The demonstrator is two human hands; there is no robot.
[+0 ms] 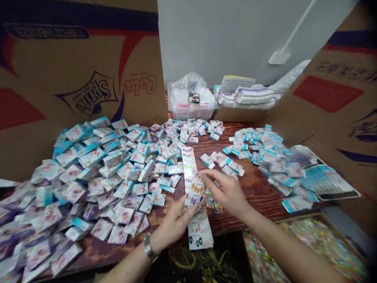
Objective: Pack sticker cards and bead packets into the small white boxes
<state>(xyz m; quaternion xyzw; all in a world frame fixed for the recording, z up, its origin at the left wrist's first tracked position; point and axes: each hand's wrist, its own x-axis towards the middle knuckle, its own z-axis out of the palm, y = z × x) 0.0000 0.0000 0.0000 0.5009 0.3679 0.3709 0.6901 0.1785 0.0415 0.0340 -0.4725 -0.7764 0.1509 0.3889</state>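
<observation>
Head view: brown cardboard panels [73,78] stand on the left and right of a wooden table [256,188], the left one printed with a tilted "Sprite" logo and "Cola" in red; other print on the panels is too blurred to read. A long printed card strip [194,192] lies upright in the frame between the hands, its lower end hanging over the table's near edge, with colourful pictures and black rings on it, wording unreadable. Left hand [173,224], with a metal wristwatch [149,247], sits at the strip's lower part, fingers [188,212] closed together, tips on the strip. Right hand [226,192] is just to the right, fingers [210,177] slightly spread, tips at the strip's upper edge. Can't tell if either hand has a firm grip. Shiny small packets [212,202] lie just under the right hand. Heaps of small printed boxes [88,165] cover the table on both sides, with printed leaflets [326,182] at right. A tray of shiny packets [321,247] sits low right; a plastic tub [191,104] and wrapped packs [250,96] stand at the back.
</observation>
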